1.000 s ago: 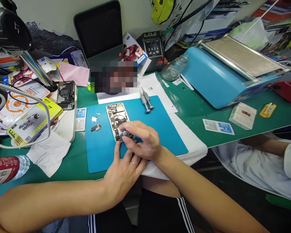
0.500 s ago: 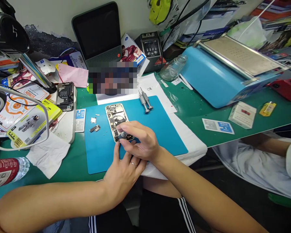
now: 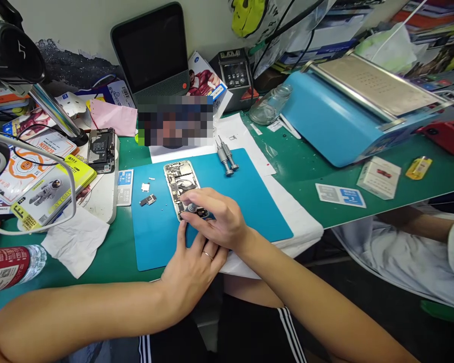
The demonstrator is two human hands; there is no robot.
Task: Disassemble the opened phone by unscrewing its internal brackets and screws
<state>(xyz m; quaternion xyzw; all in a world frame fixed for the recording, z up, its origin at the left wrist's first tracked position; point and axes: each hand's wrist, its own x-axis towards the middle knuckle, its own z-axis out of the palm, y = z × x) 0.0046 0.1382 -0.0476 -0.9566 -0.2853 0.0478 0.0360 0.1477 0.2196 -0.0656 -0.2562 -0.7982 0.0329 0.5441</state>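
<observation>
An opened phone [image 3: 181, 176] with its inner parts bare lies on the blue mat [image 3: 155, 247]. Over its lower end, my right hand [image 3: 223, 217] has thumb and index finger around a grey screwdriver [image 3: 191, 207], seen nearly end-on. Its tip is hidden. My left hand [image 3: 194, 259] rests at the phone's bottom edge, fingers spread, partly under my right hand. Left of the phone lie a small dark part [image 3: 148, 200] and a silvery piece [image 3: 146, 187]. Two more screwdrivers [image 3: 225, 159] lie at the mat's upper edge.
A blue machine [image 3: 329, 121] stands at the back right, beside a glass jar [image 3: 270, 105]. Boxes, a tissue [image 3: 75, 242] and a bottle [image 3: 13, 267] crowd the left. A dark screen [image 3: 151, 50] stands behind. Another person's arm [image 3: 416, 224] shows at the right.
The thumb and index finger of my right hand have shifted slightly around the screwdriver, whose top has tilted a little. My left hand and the phone stay in place.
</observation>
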